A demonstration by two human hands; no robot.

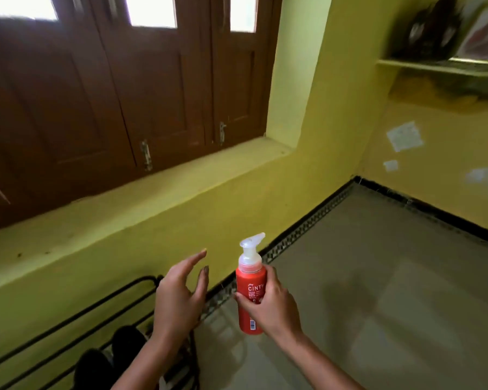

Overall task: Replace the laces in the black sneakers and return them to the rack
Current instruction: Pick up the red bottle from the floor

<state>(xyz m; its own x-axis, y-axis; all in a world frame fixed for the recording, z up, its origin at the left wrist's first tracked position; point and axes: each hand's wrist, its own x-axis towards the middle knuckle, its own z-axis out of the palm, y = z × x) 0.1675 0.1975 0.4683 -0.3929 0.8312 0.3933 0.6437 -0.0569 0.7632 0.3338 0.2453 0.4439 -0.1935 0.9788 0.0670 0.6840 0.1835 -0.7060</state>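
Black sneakers (126, 347) on rack (68, 315) below spread left grip (178, 299); right grip (273, 308) clasps red bottle (248, 285).

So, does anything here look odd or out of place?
Yes. The right hand grips a red pump bottle, an odd thing for a lacing job, and no laces show. The left hand hangs open above the black shoes on the rack. A dark smudge stains the wall under the shelf.

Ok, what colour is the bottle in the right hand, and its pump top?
The bottle is red with a white pump top, held by the right hand; head view.
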